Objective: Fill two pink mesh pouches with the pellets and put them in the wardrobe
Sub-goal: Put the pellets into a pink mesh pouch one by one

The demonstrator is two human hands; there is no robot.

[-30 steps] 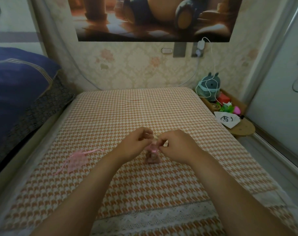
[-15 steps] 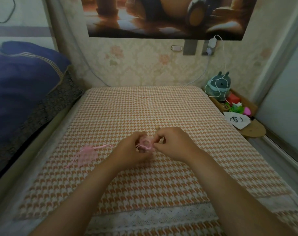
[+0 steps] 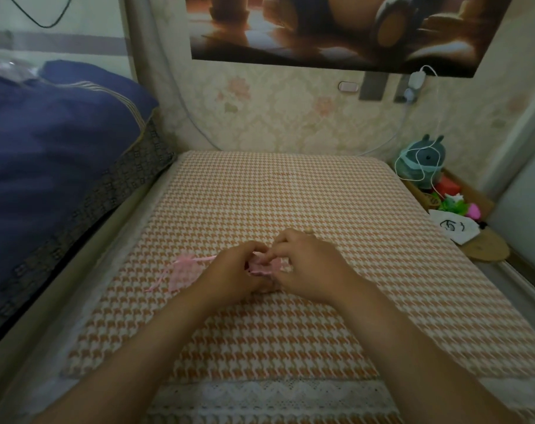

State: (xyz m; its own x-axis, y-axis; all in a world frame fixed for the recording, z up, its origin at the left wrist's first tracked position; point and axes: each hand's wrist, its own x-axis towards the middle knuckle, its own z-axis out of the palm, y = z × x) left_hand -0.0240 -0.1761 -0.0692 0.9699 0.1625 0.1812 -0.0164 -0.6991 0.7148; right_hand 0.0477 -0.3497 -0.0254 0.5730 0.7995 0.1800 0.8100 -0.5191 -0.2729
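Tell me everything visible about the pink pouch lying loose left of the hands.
The loose pink mesh pouch lies flat and limp on the houndstooth cloth, close beside the left hand; contact there is unclear. Its sheer fabric lets the pattern show through. Thin pink drawstrings trail from it. It looks empty.

The pink pouch no longer hangs from its strings. The left hand now cups it low over the cloth, the right hand pinches its top, and both sit nearer the spare pouch.

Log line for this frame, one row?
left hand: holds pink pouch | right hand: pinches it | second pouch: lying on mat, untouched
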